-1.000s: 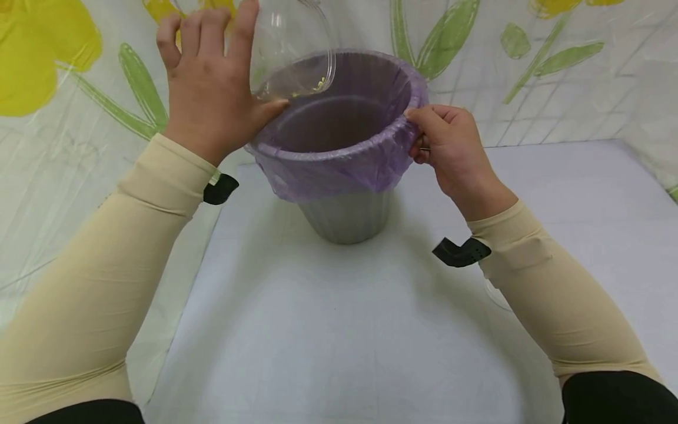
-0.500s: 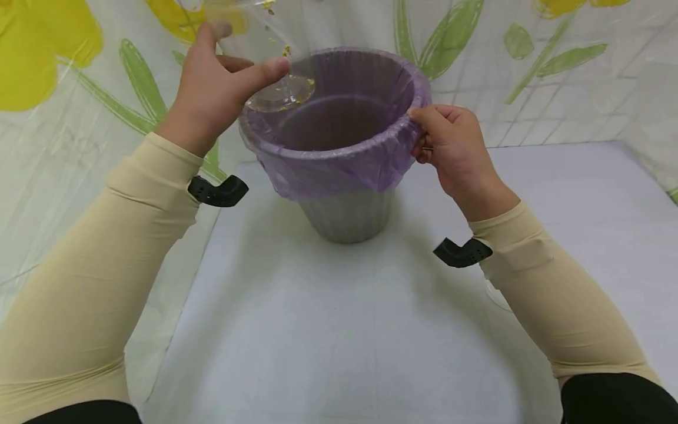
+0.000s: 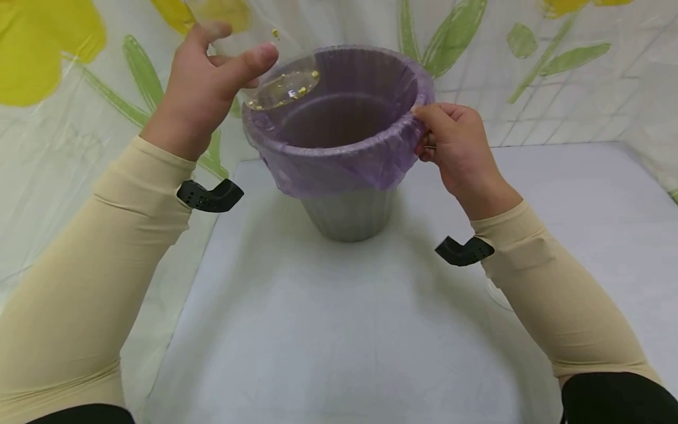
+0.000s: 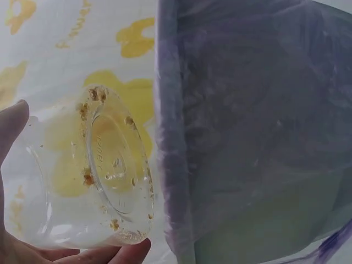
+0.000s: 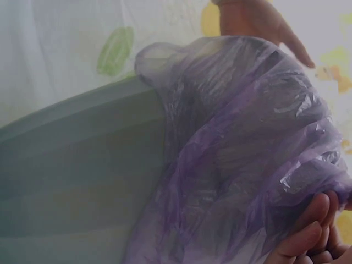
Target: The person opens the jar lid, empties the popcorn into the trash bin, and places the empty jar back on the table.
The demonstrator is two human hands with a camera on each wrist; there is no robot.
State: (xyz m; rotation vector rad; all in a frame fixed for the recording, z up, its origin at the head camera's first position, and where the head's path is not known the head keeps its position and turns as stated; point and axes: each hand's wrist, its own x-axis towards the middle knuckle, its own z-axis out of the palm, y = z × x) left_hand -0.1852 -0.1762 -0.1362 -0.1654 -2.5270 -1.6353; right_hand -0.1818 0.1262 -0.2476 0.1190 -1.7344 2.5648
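Observation:
My left hand (image 3: 196,82) grips a clear plastic container (image 3: 286,88) at the left rim of the bin. Yellow crumbs cling to the inside around its base, and the base points down toward the bin. In the left wrist view, the container (image 4: 113,165) shows raised lettering on its bottom, with brownish-yellow bits around it. My right hand (image 3: 455,141) pinches the purple bin liner (image 3: 339,171) at the right rim. Beneath the liner's folded-over edge stands the grey trash bin (image 3: 349,218), upright. Its bottom inside is dim.
The bin stands toward the back of a white-covered table (image 3: 339,330). A curtain (image 3: 572,106) with painted flowers hangs behind it. A clear round object (image 3: 498,294) is partly hidden under my right forearm.
My left hand has turned the container from mouth toward the bin to base down, and shifted slightly left. The right hand keeps its pinch on the liner.

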